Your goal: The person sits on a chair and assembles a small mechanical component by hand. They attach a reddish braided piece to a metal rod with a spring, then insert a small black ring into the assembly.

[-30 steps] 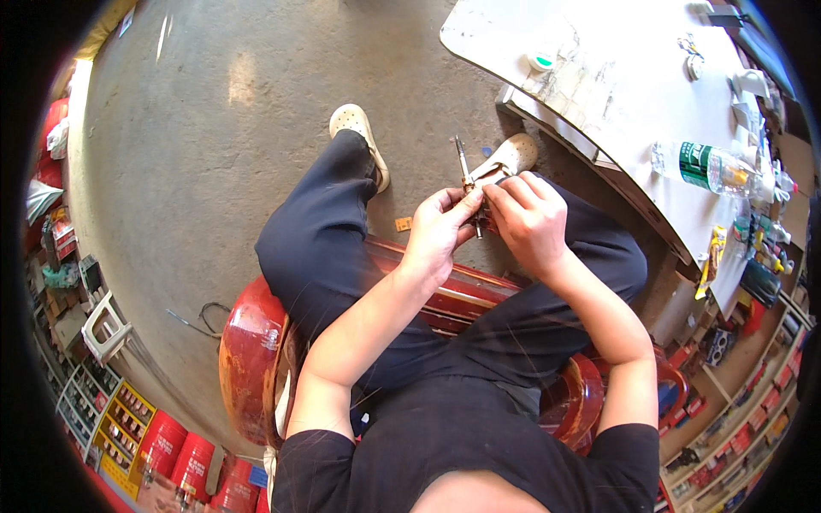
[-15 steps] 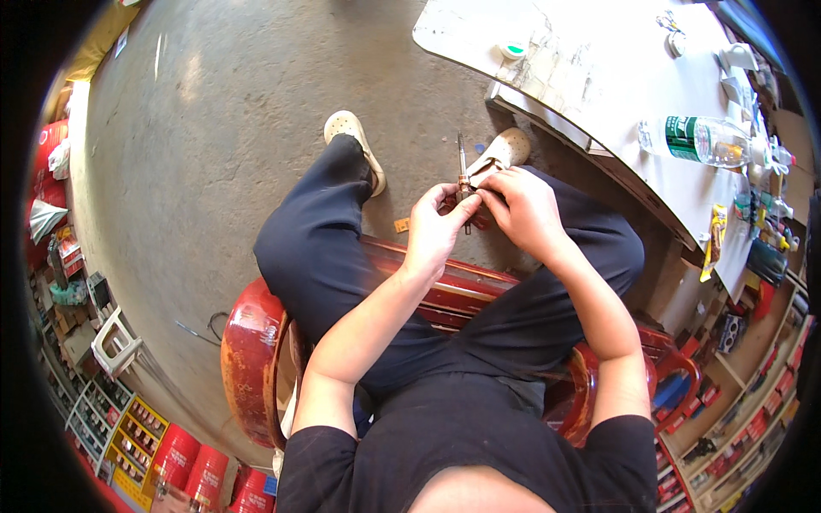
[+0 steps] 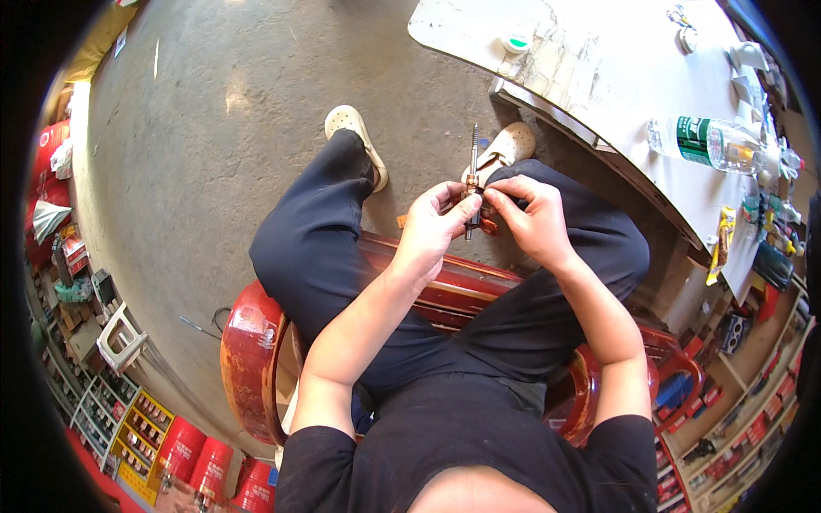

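Head view: my left hand is clamped on a slim metal shaft, above and right of frame centre. My right hand has its fingertips beside it; whether they grip anything, I cannot tell. A slackened left pinch could drop the shaft to the floor.

So the metal rod used to lean with its tip off to the left; now it's nearly upright, tipped slightly right. The right hand had its fingers bunched at the rod a second ago, and now it's more of a thumb-and-finger pinch. More of the reddish-orange bit shows below, though it's pretty small, so I can't swear what it is.
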A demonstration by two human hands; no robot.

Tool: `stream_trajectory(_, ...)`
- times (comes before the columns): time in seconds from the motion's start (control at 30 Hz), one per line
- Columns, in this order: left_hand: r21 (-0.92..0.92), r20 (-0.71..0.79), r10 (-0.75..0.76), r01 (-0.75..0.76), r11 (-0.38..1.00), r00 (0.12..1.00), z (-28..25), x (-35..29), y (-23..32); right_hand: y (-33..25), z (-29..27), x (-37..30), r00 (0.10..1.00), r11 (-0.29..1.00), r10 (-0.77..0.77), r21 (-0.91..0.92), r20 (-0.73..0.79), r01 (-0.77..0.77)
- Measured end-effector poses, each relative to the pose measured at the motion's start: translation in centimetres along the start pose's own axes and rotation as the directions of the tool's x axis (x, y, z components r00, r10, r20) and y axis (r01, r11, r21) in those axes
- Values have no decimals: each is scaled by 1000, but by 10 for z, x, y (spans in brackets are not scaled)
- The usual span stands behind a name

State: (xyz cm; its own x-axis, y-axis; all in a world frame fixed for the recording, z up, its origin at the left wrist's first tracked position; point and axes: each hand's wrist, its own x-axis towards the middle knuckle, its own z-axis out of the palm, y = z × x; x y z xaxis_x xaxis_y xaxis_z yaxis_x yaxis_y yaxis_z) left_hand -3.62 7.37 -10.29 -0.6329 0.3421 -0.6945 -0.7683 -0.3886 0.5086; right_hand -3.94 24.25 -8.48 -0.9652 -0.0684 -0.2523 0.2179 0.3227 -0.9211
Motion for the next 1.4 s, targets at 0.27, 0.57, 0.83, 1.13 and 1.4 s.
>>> stream_trajectory(0.27,122,-5,139,-138,983,990,1,0,2,4,3,0,999,991,-17,-134,-36,12)
stream_trajectory(0.57,59,-93,48,-42,997,994,6,-7,10,-15,12,0,918,804,-392,-508,-63,309)
stream_trajectory(0.83,39,-44,-11,13,999,999,-5,-1,0,-16,9,3,803,548,-583,-671,121,500)
stream_trajectory(1.13,10,-71,-54,55,998,996,-11,7,-8,-21,3,5,783,382,-526,-731,332,566)
stream_trajectory(1.4,-122,-53,-110,103,987,993,-7,7,-7,-15,2,6,751,344,-567,-731,338,589)
